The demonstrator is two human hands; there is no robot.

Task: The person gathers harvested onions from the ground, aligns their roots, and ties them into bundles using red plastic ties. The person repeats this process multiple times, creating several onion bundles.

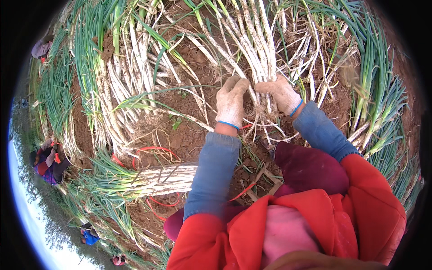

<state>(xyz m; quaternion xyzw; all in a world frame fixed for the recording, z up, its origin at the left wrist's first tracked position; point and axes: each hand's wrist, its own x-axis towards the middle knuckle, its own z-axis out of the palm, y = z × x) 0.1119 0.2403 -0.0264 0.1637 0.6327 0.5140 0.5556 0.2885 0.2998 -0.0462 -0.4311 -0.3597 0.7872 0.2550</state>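
Observation:
White-stemmed green onions (pixel 258 50) lie side by side before me, their roots pointing toward my body. At the left of their root ends is my left hand (pixel 231 99), in a dirty white knit glove, its fingers curled by a stem; whether it grips one is unclear. My right hand (pixel 281 92), gloved alike, has its thumb across the stems just above the roots and is closed round their right side. A bound bundle of green onions (pixel 165 180) rests on the soil beside my left forearm.
Rows of green onions (pixel 118 77) lie at the left, and more (pixel 374 67) curve down the right. Red strapping (pixel 155 148) lies on the brown soil (pixel 172 135). One person (pixel 50 162) bends at the far left; several others are farther off.

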